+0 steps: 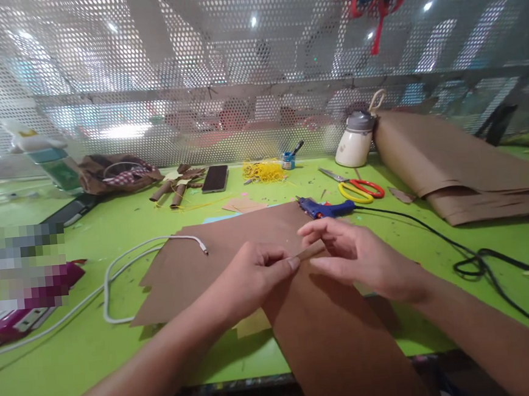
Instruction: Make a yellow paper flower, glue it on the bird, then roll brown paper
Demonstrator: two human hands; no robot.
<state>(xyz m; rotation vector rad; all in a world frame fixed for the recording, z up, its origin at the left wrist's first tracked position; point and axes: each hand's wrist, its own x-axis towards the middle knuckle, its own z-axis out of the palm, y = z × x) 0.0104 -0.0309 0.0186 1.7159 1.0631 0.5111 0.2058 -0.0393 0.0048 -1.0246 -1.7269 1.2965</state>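
My left hand [261, 271] pinches the rolled-up end of a long strip of brown paper [334, 327] between thumb and fingers. From there the strip slopes down toward me, past the table's front edge. Around the other end of the roll [312, 250], my right hand [355, 252] is open, thumb and fingers apart; whether it touches the paper I cannot tell. Under both hands lies a larger sheet of brown paper [197, 270] with a jagged left edge. A blue glue gun [324, 208] rests just beyond my right hand.
On the green table [88, 236] lie scissors [359, 187], a phone [215, 179], yellow string [262, 170] and paper tubes [178, 195]. A white flask [355, 142] stands beside folded brown paper [454, 158]. A white cable [111, 289] crosses the left; a black cord [432, 233] runs right.
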